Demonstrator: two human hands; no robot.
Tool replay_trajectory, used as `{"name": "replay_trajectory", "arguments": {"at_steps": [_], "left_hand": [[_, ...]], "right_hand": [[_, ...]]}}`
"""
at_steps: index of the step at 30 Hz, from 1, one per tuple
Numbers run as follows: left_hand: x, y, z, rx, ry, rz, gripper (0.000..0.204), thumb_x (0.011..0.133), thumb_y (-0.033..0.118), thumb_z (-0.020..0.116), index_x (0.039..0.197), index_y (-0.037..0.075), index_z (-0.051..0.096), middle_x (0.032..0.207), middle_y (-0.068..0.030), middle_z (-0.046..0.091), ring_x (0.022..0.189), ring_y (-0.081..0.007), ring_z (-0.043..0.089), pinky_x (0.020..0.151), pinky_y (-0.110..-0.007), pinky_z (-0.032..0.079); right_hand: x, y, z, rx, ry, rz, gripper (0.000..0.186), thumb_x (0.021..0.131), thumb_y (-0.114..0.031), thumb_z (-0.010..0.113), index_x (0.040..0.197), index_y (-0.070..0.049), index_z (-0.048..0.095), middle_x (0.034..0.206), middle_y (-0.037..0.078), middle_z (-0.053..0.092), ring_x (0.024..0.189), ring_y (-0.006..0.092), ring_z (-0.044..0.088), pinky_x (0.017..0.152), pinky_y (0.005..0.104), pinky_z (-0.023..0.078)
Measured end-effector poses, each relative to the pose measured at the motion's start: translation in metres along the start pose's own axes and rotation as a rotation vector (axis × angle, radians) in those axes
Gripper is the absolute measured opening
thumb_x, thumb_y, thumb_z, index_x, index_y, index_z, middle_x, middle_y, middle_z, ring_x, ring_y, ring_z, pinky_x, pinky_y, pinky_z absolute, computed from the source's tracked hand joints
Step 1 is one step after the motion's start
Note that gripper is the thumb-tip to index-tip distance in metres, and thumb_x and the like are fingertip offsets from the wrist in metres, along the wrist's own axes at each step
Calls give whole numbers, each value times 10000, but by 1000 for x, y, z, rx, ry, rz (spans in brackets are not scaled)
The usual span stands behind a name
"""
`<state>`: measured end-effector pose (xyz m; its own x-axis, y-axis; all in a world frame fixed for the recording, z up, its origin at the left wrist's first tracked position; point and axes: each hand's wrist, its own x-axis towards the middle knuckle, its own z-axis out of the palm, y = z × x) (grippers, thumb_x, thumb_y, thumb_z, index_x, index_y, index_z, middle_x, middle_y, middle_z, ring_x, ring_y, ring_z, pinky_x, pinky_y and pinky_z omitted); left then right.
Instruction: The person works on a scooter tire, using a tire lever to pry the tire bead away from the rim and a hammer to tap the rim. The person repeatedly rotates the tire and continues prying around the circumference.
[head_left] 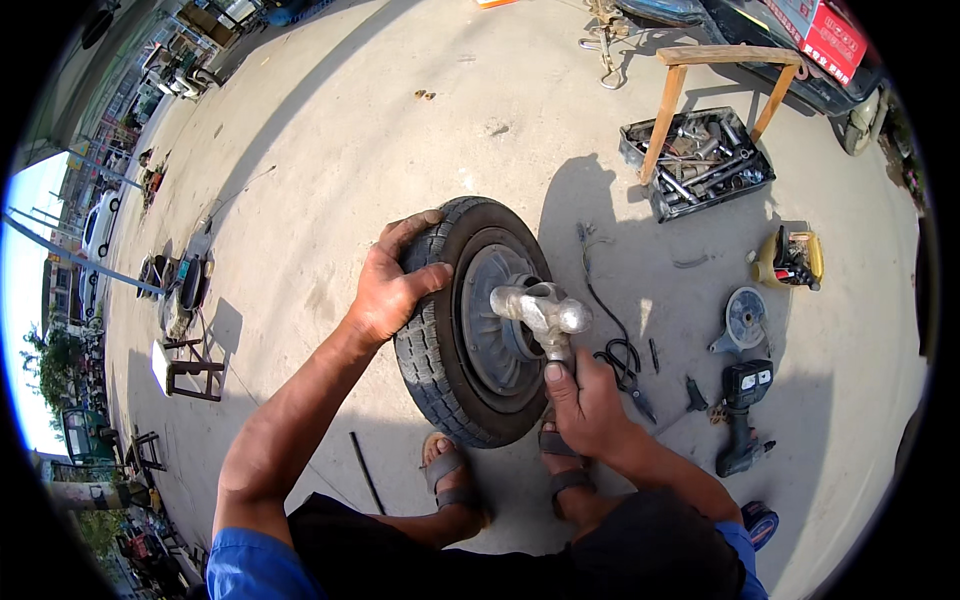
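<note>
A wheel with a black treaded tyre (428, 375) and a grey finned metal hub (488, 345) stands tilted on the ground just in front of my feet. My left hand (385, 290) grips the tyre at its upper left, thumb on the sidewall and fingers over the tread. In my right hand (592, 405) is a ball-peen hammer (545, 312), held by its handle close below the head. The hammer head covers part of the hub's centre; whether the two touch I cannot tell.
At the upper right stands a black tool crate (690, 208) with a wooden handle, full of sockets and wrenches. Below it lie a cut yellow container (765, 268), a round metal cover (745, 318), a cordless power tool (740, 420) and a black cable (605, 310). A black rod (366, 472) lies left of my feet.
</note>
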<state>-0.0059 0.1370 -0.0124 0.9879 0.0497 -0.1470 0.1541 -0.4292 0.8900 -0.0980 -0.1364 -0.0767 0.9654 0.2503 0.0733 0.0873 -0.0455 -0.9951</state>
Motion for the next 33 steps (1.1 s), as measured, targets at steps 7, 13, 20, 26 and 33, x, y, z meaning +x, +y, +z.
{"name": "replay_trajectory", "arguments": {"at_steps": [7, 13, 20, 26, 33], "left_hand": [[-3, 5, 2, -15, -19, 0, 688, 790, 72, 741, 1435, -54, 537, 1382, -192, 599, 1277, -288, 584, 1143, -397, 421], [-8, 9, 4, -19, -64, 74, 733, 741, 116, 779, 1430, -11, 564, 1430, -170, 485, 1348, -319, 514, 1177, -414, 397], [-19, -2, -3, 70, -119, 185, 796, 708, 134, 825, 1454, 61, 557, 1485, -194, 426, 1426, -364, 442, 1213, -455, 364], [-16, 6, -1, 126, -175, 239, 803, 695, 132, 818, 1456, 91, 567, 1515, -214, 409, 1465, -405, 396, 1228, -494, 336], [-14, -11, -18, 121, -167, 224, 774, 682, 125, 798, 1428, 88, 595, 1513, -214, 438, 1479, -390, 384, 1235, -479, 304]], "right_hand": [[0, -13, -15, 13, -74, 52, 401, 1083, -352, 545, 1012, 43, 552, 612, 96, 551, 556, 149, 533, 529, 375, 426], [6, 12, -21, -12, -261, 187, 441, 1090, -384, 545, 936, 29, 522, 640, 67, 562, 547, 155, 562, 509, 360, 431], [37, -4, -74, 398, 82, 282, 484, 1115, -470, 437, 906, -42, 519, 658, 37, 508, 456, 103, 470, 424, 268, 418], [83, 33, -71, 190, -204, 307, 526, 1100, -522, 440, 873, -57, 534, 634, 31, 503, 486, 103, 481, 449, 271, 401], [91, 54, -66, 358, -178, 327, 562, 1089, -566, 432, 876, -61, 553, 608, 24, 512, 457, 102, 479, 420, 289, 411]]}}
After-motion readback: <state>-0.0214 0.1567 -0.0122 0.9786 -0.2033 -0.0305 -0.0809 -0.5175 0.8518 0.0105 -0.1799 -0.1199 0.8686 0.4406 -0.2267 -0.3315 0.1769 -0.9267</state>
